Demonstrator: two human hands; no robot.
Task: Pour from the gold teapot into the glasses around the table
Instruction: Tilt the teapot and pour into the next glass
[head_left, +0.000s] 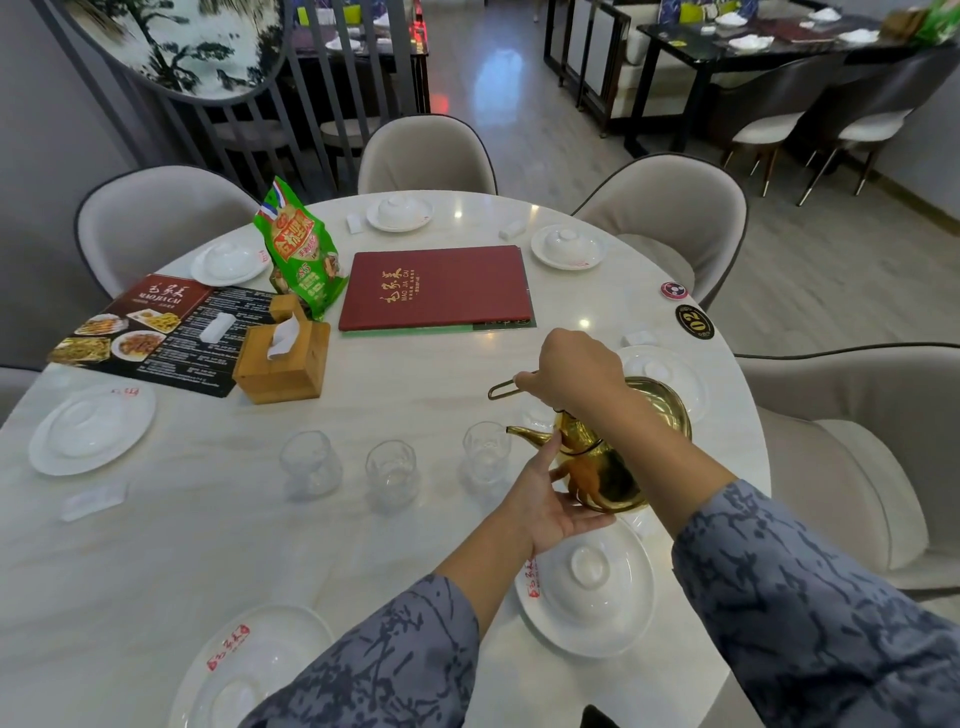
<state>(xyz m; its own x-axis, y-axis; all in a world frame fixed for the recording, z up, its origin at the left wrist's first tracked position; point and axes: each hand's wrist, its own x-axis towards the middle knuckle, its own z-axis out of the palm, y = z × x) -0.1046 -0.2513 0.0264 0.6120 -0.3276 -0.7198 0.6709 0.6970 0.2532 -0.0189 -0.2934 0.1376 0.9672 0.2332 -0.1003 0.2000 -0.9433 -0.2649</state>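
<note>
The gold teapot (613, 467) hangs tilted above the round white table (208, 545), its spout pointing left over the rightmost of three clear glasses (487, 451). My right hand (571, 371) is closed on the teapot's wire handle from above. My left hand (550, 499) lies flat against the pot's lower side and base, fingers spread. The middle glass (391, 472) and the left glass (310, 462) stand in a row to the left of the spout. Whether liquid is flowing cannot be told.
A red menu folder (436, 288), a green snack bag (301, 249), a wooden tissue box (283, 358) and a picture menu (156, 332) lie mid-table. White plates with upturned bowls (587, 587) ring the edge. Beige chairs (670, 218) surround the table.
</note>
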